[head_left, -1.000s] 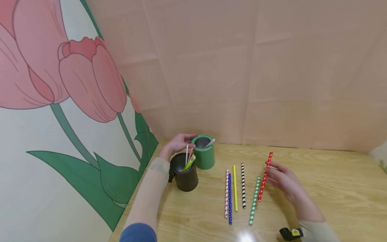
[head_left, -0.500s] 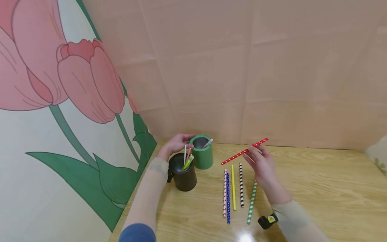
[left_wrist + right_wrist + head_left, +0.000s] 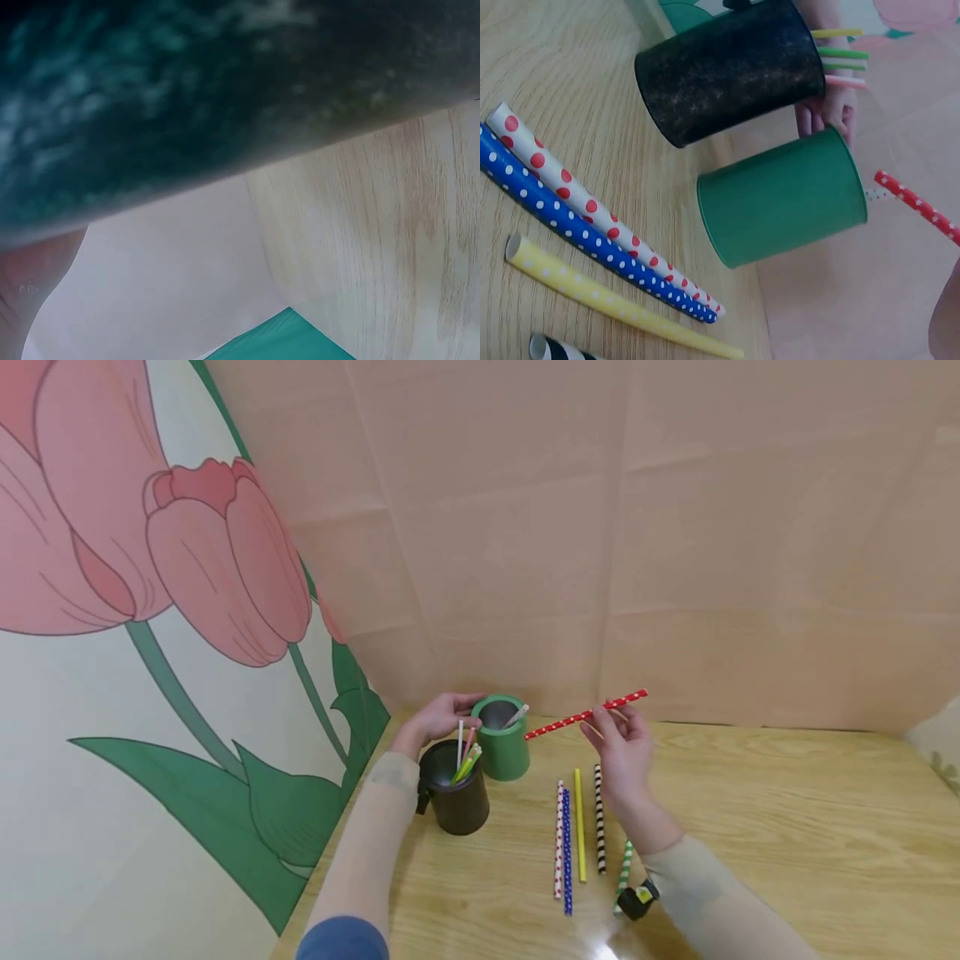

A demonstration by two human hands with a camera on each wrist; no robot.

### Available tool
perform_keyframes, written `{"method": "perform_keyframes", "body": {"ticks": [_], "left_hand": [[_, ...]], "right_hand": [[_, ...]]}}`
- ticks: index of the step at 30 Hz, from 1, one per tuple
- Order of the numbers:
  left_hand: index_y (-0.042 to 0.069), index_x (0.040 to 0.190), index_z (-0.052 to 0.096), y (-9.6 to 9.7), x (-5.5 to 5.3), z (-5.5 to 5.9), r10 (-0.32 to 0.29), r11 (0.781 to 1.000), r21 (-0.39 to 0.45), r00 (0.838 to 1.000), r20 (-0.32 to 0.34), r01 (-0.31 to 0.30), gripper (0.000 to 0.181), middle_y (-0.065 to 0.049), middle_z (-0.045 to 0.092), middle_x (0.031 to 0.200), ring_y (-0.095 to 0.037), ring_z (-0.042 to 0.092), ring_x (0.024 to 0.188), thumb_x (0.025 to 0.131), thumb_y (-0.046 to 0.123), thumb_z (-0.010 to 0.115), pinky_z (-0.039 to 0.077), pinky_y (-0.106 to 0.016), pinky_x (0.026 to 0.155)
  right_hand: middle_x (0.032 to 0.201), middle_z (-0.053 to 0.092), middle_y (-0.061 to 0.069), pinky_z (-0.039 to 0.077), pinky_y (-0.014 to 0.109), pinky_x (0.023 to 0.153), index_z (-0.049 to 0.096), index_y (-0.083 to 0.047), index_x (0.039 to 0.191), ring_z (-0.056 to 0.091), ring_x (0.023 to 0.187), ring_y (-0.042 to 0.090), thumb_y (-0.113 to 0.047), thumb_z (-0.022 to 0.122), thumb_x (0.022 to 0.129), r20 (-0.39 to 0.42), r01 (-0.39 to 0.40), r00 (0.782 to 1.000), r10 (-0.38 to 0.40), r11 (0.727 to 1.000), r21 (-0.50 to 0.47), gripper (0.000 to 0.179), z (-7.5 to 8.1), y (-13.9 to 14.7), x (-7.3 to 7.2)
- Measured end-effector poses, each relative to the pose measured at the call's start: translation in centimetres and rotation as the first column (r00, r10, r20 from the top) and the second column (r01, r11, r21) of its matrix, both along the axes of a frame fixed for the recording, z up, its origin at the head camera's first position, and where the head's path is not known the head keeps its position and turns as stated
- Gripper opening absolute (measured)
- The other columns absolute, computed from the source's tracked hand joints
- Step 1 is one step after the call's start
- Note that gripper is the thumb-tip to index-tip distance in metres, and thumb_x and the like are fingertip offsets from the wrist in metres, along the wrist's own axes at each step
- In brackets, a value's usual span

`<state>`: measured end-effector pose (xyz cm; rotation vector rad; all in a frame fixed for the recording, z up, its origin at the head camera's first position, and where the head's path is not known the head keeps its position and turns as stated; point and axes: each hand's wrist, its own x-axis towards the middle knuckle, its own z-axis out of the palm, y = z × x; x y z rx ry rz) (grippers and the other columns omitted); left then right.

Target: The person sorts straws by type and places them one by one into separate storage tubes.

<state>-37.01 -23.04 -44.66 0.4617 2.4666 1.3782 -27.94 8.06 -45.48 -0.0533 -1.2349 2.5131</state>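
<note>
My right hand [image 3: 628,756] pinches a red paper straw [image 3: 553,725] with white star marks. The straw is tilted, its lower left end right by the rim of a green cup [image 3: 507,753]. My left hand [image 3: 441,717] reaches behind a black cup and holds the green cup at its left rim, thumb in front. A white speckled straw [image 3: 517,717] leans inside the green cup. In the right wrist view, the red straw's tip [image 3: 885,180] is just off the green cup's mouth. A dark, blurred cup wall [image 3: 187,105] fills the upper left wrist view.
The black cup [image 3: 461,810] stands in front of the green one, holding several straws [image 3: 467,762]. Red-dotted white [image 3: 558,843], blue [image 3: 567,860], yellow [image 3: 579,827], black-striped [image 3: 600,827] and green-striped [image 3: 624,868] straws lie on the wooden table [image 3: 810,827]. A pink-beige backdrop [image 3: 675,568] closes the back.
My right hand has lifted the red straw off the table, turned it towards level and brought it left to the green cup. My left hand has stayed on the green cup.
</note>
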Motion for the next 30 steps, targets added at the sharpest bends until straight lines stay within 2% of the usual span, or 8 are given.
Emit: {"method": "perform_keyframes", "body": {"ticks": [7, 11, 18, 24, 30], "left_hand": [[0.007, 0.161, 0.049, -0.1, -0.4, 0.0, -0.002, 1.000, 0.004, 1.000, -0.007, 0.002, 0.064, -0.012, 0.051, 0.161, -0.029, 0.053, 0.145, 0.103, 0.010, 0.074, 0.040, -0.040, 0.119], [0.008, 0.160, 0.050, -0.2, -0.5, -0.1, 0.012, 1.000, 0.009, 1.000, 0.000, -0.012, 0.063, -0.011, 0.052, 0.161, -0.028, 0.053, 0.144, 0.102, 0.011, 0.074, 0.040, -0.040, 0.119], [0.009, 0.161, 0.049, -0.3, -0.4, -0.4, 0.018, 1.000, 0.020, 1.000, 0.014, -0.018, 0.064, -0.011, 0.050, 0.162, -0.029, 0.053, 0.145, 0.102, 0.012, 0.074, 0.040, -0.041, 0.119], [0.007, 0.161, 0.048, -0.3, -0.5, -0.7, 0.018, 0.999, 0.031, 1.000, 0.021, -0.018, 0.064, -0.012, 0.050, 0.162, -0.029, 0.052, 0.145, 0.103, 0.010, 0.073, 0.041, -0.041, 0.119], [0.006, 0.161, 0.048, -0.3, -0.6, -0.8, 0.003, 0.999, 0.042, 1.000, 0.007, -0.004, 0.064, -0.014, 0.050, 0.162, -0.030, 0.052, 0.145, 0.103, 0.010, 0.073, 0.041, -0.039, 0.119]], "right_hand": [[0.097, 0.068, 0.007, 0.063, 0.036, 0.084, 0.062, 0.001, 0.116, 0.072, 0.088, 0.017, -0.003, 0.070, 0.103, -0.079, 0.061, 0.995, -0.063, 0.998, -0.033, 0.016, 0.6, -1.3, -0.5], [0.098, 0.066, 0.007, 0.064, 0.034, 0.083, 0.062, 0.002, 0.116, 0.071, 0.089, 0.017, -0.003, 0.071, 0.103, -0.129, 0.086, 0.988, -0.086, 0.996, -0.006, 0.017, 0.9, -2.2, -0.9], [0.099, 0.064, 0.009, 0.063, 0.034, 0.083, 0.062, -0.004, 0.111, 0.070, 0.090, 0.018, 0.001, 0.068, 0.103, -0.181, 0.083, 0.981, -0.069, 0.994, 0.070, 0.011, 0.8, -3.6, -1.4], [0.107, 0.065, 0.011, 0.062, 0.035, 0.088, 0.059, 0.005, 0.120, 0.070, 0.096, 0.021, -0.006, 0.070, 0.104, -0.179, 0.063, 0.983, -0.030, 0.981, 0.184, 0.022, 0.9, -4.1, -2.0], [0.110, 0.066, 0.011, 0.062, 0.036, 0.088, 0.062, 0.002, 0.122, 0.070, 0.097, 0.023, -0.006, 0.071, 0.104, -0.168, 0.045, 0.986, -0.001, 0.965, 0.259, 0.021, 0.7, -4.7, -3.3]]}}
